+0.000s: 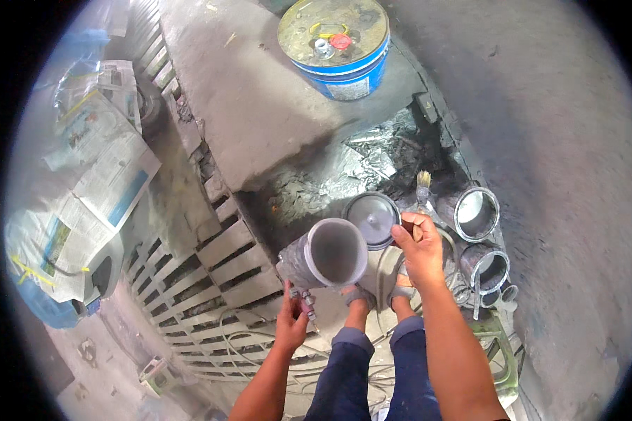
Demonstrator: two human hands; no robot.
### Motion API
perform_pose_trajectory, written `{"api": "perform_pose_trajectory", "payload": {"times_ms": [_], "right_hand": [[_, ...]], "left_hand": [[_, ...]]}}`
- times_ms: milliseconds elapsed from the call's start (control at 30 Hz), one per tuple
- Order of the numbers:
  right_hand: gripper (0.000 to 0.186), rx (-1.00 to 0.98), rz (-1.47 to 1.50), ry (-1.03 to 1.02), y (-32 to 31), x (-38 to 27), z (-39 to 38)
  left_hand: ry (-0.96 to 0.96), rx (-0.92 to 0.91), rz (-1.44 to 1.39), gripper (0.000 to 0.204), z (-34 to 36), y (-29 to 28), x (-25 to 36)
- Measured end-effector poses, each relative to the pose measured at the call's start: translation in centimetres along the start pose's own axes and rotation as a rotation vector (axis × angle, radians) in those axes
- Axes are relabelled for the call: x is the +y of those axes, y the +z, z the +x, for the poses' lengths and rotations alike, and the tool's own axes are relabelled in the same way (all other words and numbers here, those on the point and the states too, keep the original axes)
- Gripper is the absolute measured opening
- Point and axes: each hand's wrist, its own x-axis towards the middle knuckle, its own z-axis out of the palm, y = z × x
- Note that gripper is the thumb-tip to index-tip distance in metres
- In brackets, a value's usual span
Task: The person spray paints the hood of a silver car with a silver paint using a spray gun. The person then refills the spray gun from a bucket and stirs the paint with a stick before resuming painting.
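My left hand grips a spray gun, whose large grey cup is uncapped and tilted toward me. My right hand pinches the rim of a round grey lid, just right of and behind the cup. A paintbrush with pale bristles stands beyond my right hand. Two grey-stained cans and smaller containers are to the right of it.
A blue bucket stands ahead on concrete. Crumpled foil lies in a broken recess. Slatted grating runs left, beside newspaper-and-plastic-covered objects. Hoses lie around my feet, and a green plastic object is at lower right.
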Motion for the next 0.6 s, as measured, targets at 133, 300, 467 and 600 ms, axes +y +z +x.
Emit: {"api": "perform_pose_trajectory", "payload": {"times_ms": [133, 300, 467, 600], "right_hand": [[0.028, -0.029, -0.055, 0.002, 0.0, 0.0, -0.2], [0.028, -0.028, -0.093, 0.002, 0.5, 0.8, -0.7], [0.029, -0.05, -0.089, -0.023, 0.6, 2.0, -0.9], [0.028, -0.033, -0.11, 0.003, 1.2, 1.8, -1.2]], "left_hand": [[-0.016, 0.099, 0.112, 0.079, -0.9, -0.4, 0.4], [0.119, 0.265, 0.319, 0.079, -1.8, -0.4, 1.1], [0.165, 0.324, 0.615, 0.079, -2.6, -0.8, 1.2], [0.182, 0.354, 0.718, 0.079, -3.1, -0.3, 2.6]]}}
